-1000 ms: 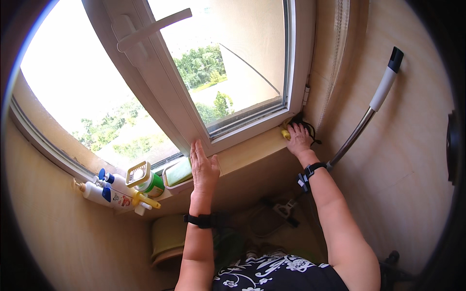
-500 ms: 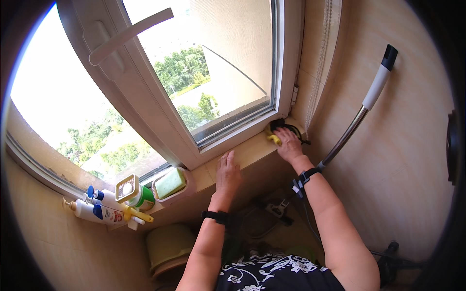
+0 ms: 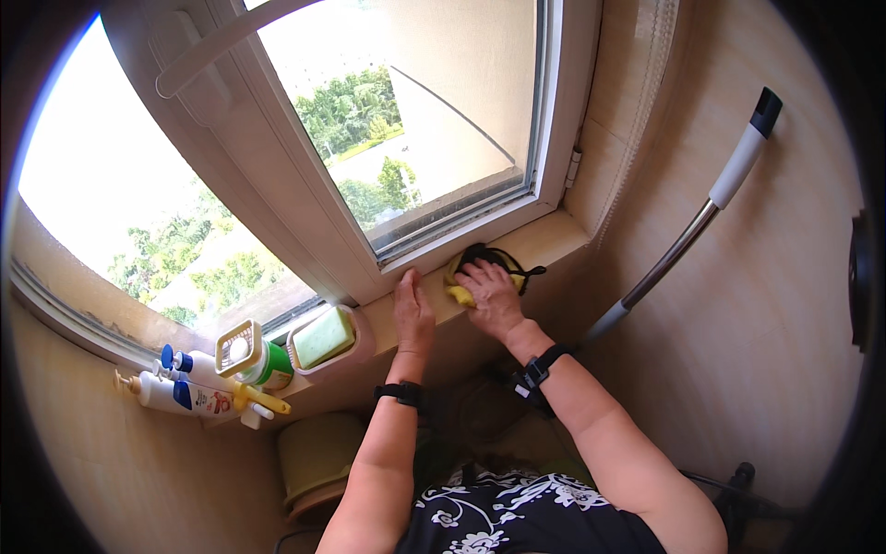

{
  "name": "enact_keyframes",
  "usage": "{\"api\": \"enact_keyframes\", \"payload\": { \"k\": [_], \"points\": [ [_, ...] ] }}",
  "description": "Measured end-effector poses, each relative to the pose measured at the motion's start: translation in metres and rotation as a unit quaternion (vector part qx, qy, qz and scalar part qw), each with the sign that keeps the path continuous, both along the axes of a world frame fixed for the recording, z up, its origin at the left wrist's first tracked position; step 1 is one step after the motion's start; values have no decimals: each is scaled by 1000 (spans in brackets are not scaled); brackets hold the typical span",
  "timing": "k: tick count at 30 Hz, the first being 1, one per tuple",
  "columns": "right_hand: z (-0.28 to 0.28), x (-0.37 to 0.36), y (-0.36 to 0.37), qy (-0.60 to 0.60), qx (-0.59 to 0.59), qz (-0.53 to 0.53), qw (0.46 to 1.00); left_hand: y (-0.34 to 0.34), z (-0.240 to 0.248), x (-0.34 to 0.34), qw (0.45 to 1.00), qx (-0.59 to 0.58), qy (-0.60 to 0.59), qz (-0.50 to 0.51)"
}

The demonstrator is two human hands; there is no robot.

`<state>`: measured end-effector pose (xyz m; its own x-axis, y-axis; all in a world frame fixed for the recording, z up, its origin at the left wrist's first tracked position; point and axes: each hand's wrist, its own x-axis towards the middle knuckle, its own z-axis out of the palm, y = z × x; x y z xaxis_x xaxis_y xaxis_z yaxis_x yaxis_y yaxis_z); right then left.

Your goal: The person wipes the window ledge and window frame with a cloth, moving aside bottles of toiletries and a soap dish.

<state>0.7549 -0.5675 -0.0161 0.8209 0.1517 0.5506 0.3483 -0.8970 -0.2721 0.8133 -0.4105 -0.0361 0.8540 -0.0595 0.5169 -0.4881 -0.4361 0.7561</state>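
Observation:
Under my right hand (image 3: 492,301) is a bunched yellow and black cloth (image 3: 460,294), pressed on the tiled windowsill (image 3: 560,235) just below the window frame. The fingers curl over the cloth, and its black edge and a thin loop stick out beyond them. To the left of it, my left hand (image 3: 413,319) rests at the sill with its fingers stretched out near the frame's lower edge. Nothing shows in that hand. A pink container (image 3: 358,355) holding a pale green block (image 3: 323,336) stands left of the hand.
Several bottles (image 3: 189,392), a green can (image 3: 274,365) and a soap dish (image 3: 239,347) crowd the sill's left end. A window handle (image 3: 217,46) juts out above. On the right a metal tube with a white grip (image 3: 738,171) leans by the wall. Below stands a basin (image 3: 318,452).
My right hand has slid the cloth leftward along the sill, away from the right corner. My left hand has shifted slightly left. The view has turned a little.

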Motion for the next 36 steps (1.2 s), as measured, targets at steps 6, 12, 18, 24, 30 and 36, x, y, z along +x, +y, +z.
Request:
{"api": "enact_keyframes", "payload": {
  "k": [6, 12, 18, 24, 30, 36],
  "points": [
    [-4, -8, -51, 7, 28, 21, 999, 9, 1, -3, 999, -43, -24, 6],
    [-17, 26, -86, 17, 32, -175, 984, -1, 1, -2, 996, -87, -17, 15],
    [0, 6, 16, 17, 25, 27, 999, 4, 6, -5, 991, -129, 20, 11],
    [1, -39, 28, 94, 289, 91, 948, 13, -5, 3, 974, -211, 72, -47],
    [26, -78, 10, 231, 816, 44, 528, 18, 6, -5, 963, -184, 120, -158],
    [43, -94, 1, 205, 845, 41, 492, 1, 43, -50, 888, -179, 241, -348]
  ]
}}
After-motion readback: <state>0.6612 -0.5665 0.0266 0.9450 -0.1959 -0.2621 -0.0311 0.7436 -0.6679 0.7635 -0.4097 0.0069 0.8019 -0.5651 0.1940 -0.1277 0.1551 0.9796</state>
